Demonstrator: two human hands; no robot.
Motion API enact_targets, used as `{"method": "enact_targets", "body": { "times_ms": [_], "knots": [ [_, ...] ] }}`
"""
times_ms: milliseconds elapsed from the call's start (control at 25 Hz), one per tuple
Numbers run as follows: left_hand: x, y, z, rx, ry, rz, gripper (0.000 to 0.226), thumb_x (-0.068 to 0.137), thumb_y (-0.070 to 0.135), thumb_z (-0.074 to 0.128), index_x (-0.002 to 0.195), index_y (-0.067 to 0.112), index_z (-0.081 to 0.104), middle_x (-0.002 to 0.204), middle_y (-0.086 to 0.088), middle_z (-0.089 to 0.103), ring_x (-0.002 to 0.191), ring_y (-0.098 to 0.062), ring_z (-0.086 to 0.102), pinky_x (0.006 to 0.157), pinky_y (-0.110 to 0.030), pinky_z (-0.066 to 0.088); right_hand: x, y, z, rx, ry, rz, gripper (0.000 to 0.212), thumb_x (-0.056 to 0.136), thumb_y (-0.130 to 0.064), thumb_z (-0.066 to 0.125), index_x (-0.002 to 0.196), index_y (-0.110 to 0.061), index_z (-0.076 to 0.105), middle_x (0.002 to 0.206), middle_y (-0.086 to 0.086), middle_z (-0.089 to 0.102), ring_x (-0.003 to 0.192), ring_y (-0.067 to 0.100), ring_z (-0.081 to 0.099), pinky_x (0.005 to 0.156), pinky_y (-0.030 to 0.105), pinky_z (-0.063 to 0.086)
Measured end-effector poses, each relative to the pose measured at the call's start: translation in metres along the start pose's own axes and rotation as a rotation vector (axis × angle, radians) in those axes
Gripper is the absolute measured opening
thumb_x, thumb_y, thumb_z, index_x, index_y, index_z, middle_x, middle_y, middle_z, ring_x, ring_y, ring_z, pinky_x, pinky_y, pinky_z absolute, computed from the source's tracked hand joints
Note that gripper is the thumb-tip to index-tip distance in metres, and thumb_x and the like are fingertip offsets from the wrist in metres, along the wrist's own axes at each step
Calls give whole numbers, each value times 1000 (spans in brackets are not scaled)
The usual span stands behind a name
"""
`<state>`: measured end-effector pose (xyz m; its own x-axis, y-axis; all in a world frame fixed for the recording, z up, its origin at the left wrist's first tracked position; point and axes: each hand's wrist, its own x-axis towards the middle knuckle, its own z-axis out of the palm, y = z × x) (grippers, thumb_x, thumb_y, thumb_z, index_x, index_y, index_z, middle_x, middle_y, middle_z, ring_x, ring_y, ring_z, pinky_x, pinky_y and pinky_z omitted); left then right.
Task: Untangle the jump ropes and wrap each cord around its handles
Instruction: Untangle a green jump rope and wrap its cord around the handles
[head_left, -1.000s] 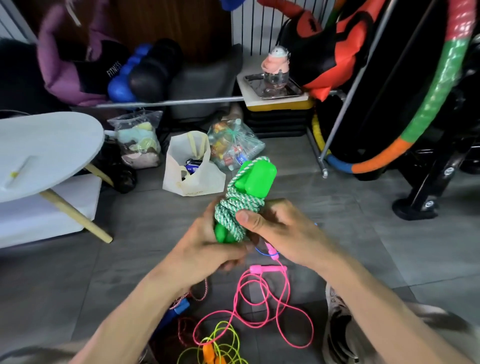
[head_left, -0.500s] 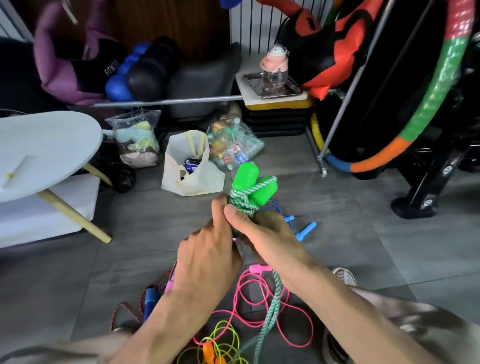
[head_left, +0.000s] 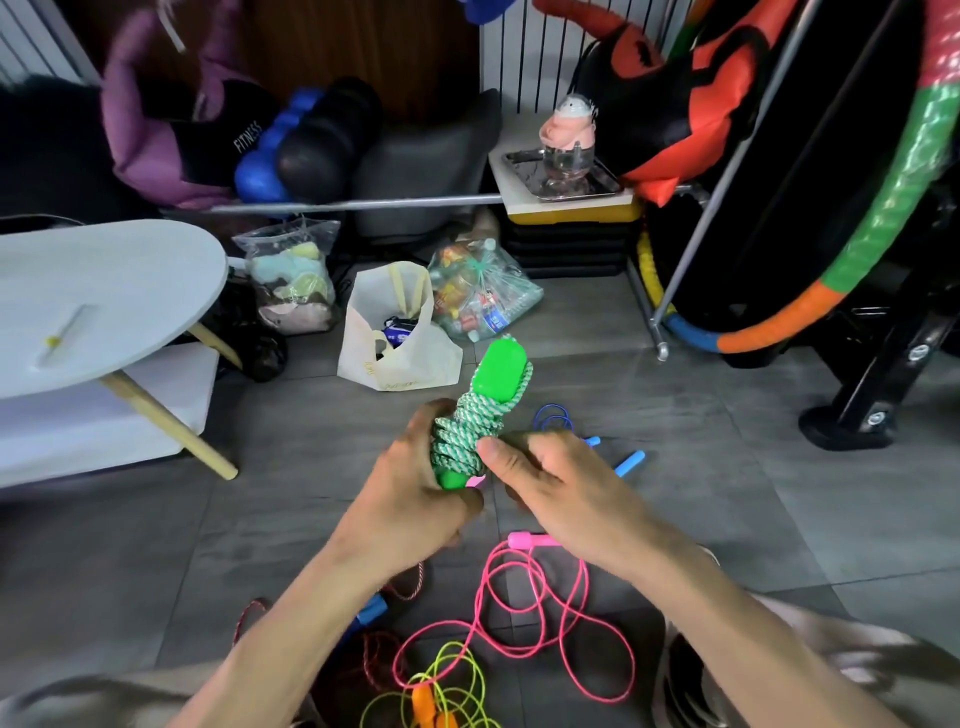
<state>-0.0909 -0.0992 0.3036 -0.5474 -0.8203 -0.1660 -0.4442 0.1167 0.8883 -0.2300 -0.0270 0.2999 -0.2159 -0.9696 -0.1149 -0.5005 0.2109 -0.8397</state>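
One rope nearly done: the green jump rope had its green-and-white cord coiled around both green handles, held up over the grey floor in front of the person.
Left hand: the left hand gripped the lower end of the bundle, fingers curled around handles and coils.
Right hand: the right hand pinched the cord at the side of the bundle, thumb pressed on the windings (probably seating the last turn, though the free end was hidden behind the fingers).
Wrap quality: the coils sat tight and close low down, with one longer loop running up alongside the upper handle.
Still loose, pink: the pink rope lay in open loops on the floor just below the hands, one pink handle showing by the right wrist.
Still loose, yellow: the yellow rope with orange handles lay tangled at the bottom edge, overlapping the pink loops.
Still loose, red: a red-and-white rope with a blue handle lay under the left forearm, partly hidden.
Still loose, blue: a blue rope with light blue handles lay on the floor beyond the right hand.
Progress: by my reckoning, early; one of five ropes about finished, four unwrapped and at least two crossing each other.
Background: a white tote bag stood beyond the hands.
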Motion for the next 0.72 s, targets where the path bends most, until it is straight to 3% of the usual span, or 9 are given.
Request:
{"method": "enact_targets", "body": {
  "times_ms": [120,240,320,360,440,480,600,640,720],
  "knots": [
    [0,-11,8,394,170,62,68,72,11,68,129,32,37,83,-4,69,76,-27,67,66,-36,53,-6,-8,-1,95,-27,84,53,96,-51,49,57,-15,47,43,-15,44,48,3,38,54,28,33],
    [-1,-7,19,558,272,184,70,74,15,68,128,33,27,77,-7,68,75,-38,65,63,-39,49,-6,-10,-4,204,65,86,55,87,-52,64,44,-23,45,39,-15,32,41,2,30,45,17,24],
    [0,2,12,338,136,182,62,71,14,74,121,30,42,79,-2,69,71,-28,67,62,-34,51,-3,-5,-4,297,106,37,53,83,-53,68,47,-22,44,44,-14,34,45,4,33,48,19,27],
    [-1,7,3,26,-26,108,55,67,9,78,113,25,53,80,-3,70,68,-23,68,62,-31,53,-1,-2,-5,372,59,-19,48,83,-51,68,51,-22,49,47,-13,42,46,4,40,49,21,32],
    [0,10,-9,-508,-345,-58,30,65,-2,75,89,13,67,73,-12,67,56,-22,62,51,-28,51,-1,0,-7,569,-144,-109,28,85,-40,66,66,-19,65,60,-6,64,55,11,61,57,23,47],
    [-1,9,-10,-566,-418,-82,21,64,-5,72,79,9,68,66,-14,63,48,-21,56,45,-26,45,-1,-1,-9,623,-225,-112,22,86,-37,65,76,-18,70,70,-1,70,64,16,67,64,26,52],
    [5,3,-3,-311,-231,9,20,57,-5,68,72,7,61,59,-8,58,45,-17,45,43,-23,33,1,5,-9,214,-86,-74,43,84,-57,56,69,-17,65,58,-11,59,56,1,52,56,17,40],
    [7,1,0,-202,-125,67,26,57,-5,68,76,9,60,60,-2,60,49,-15,49,45,-25,37,3,9,-6,8,-3,-65,51,83,-63,53,69,-14,62,54,-9,52,52,1,45,53,21,36],
    [9,-2,3,35,56,137,35,62,2,68,92,17,58,71,4,67,64,-20,62,56,-31,48,2,10,0,-49,24,-44,48,89,-58,57,78,-13,65,59,-9,55,56,1,47,58,31,40]
  ]
}}
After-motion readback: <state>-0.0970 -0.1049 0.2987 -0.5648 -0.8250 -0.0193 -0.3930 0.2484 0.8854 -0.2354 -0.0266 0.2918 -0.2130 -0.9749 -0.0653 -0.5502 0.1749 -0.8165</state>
